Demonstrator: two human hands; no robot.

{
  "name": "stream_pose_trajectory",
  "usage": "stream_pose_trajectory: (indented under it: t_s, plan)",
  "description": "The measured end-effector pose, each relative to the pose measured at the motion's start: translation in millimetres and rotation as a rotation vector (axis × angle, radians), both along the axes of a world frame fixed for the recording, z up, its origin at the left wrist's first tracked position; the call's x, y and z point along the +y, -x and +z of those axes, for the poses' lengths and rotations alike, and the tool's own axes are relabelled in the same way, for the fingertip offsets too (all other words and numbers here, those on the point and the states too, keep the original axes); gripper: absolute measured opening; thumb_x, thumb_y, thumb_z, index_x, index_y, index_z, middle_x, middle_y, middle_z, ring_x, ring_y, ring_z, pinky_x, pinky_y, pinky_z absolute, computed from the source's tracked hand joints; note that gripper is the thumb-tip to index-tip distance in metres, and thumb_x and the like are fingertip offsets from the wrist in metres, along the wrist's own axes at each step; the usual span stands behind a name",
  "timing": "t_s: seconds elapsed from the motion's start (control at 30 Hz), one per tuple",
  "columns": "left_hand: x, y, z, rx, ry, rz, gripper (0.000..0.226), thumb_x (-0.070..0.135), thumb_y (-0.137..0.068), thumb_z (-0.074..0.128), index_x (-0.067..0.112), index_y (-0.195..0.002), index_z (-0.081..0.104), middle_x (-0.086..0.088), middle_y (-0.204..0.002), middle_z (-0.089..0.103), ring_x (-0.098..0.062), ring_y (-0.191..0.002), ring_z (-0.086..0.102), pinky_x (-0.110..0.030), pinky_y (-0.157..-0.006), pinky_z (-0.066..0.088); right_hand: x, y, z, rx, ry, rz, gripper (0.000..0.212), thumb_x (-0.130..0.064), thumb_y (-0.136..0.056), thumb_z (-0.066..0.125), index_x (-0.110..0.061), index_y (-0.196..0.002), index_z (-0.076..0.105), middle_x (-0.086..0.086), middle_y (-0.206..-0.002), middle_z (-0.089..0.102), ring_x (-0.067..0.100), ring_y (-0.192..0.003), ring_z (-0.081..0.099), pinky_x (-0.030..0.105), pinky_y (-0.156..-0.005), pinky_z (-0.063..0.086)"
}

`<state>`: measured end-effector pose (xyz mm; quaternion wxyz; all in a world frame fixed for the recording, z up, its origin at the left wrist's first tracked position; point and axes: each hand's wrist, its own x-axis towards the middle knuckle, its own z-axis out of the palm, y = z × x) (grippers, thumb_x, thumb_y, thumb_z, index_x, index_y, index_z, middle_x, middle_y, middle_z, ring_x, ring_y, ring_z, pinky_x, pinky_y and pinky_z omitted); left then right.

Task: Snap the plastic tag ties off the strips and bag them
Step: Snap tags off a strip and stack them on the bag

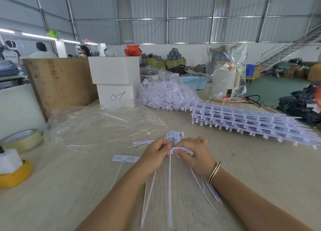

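Note:
My left hand (153, 154) and my right hand (195, 154) meet over the middle of the table, both pinching a white strip of plastic tag ties (180, 150). Its thin tails (169, 192) hang toward me between my forearms. A small bunch of loose ties (173, 136) lies just beyond my fingers. One loose tie (126, 158) lies flat to the left of my left hand. A tall stack of unbroken strips (251, 123) sits at the right. An empty clear bag (104, 124) lies spread out at the left.
A clear bag stuffed with loose ties (166, 93) stands at the back centre. White boxes (114, 79), a plywood board (59, 83), a wrapped white kettle (225, 81) and a blue basket (194, 81) line the back. Tape rolls (22, 140) (15, 175) sit at the left edge.

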<state>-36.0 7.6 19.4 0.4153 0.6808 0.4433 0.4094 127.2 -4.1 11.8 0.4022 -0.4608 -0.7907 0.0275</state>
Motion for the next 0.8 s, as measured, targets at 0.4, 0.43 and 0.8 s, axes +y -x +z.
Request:
stream_pose_trajectory:
  t_s: [0.4,0.43,0.8]
  plan:
    - [0.9,6.1,1.4,-0.048,-0.030,0.041,0.026,0.021,-0.097,0.047,0.025,-0.075,0.058,0.012,-0.062,0.049,-0.003,-0.060,0.044,-0.013,-0.060,0.035,-0.2,-16.7,6.9,0.600,0.211,0.175,0.029,-0.003,-0.090,0.054,-0.020,-0.069,0.064,-0.007,-0.063,0.059,0.005,-0.062,0.054,0.018,-0.066,0.044]
    - [1.0,7.5,1.1,-0.036,-0.054,0.044,0.025,0.018,-0.097,0.047,0.022,-0.075,0.057,0.011,-0.061,0.049,-0.004,-0.060,0.045,-0.014,-0.062,0.036,-0.3,-20.7,6.9,0.632,0.224,0.149,0.029,-0.002,-0.090,0.053,-0.019,-0.067,0.062,-0.006,-0.064,0.056,0.009,-0.063,0.052,0.021,-0.066,0.043]
    - [-6.5,-1.2,-5.6,0.403,-0.391,0.107,0.027,0.004,-0.089,0.041,0.025,-0.102,0.052,0.006,-0.088,0.060,-0.021,-0.089,0.056,-0.038,-0.085,0.045,21.0,-21.8,-7.1,-0.099,0.316,-0.404,0.018,-0.045,-0.088,0.055,-0.036,-0.104,0.058,-0.015,-0.115,0.047,0.008,-0.114,0.036,0.026,-0.085,0.014]
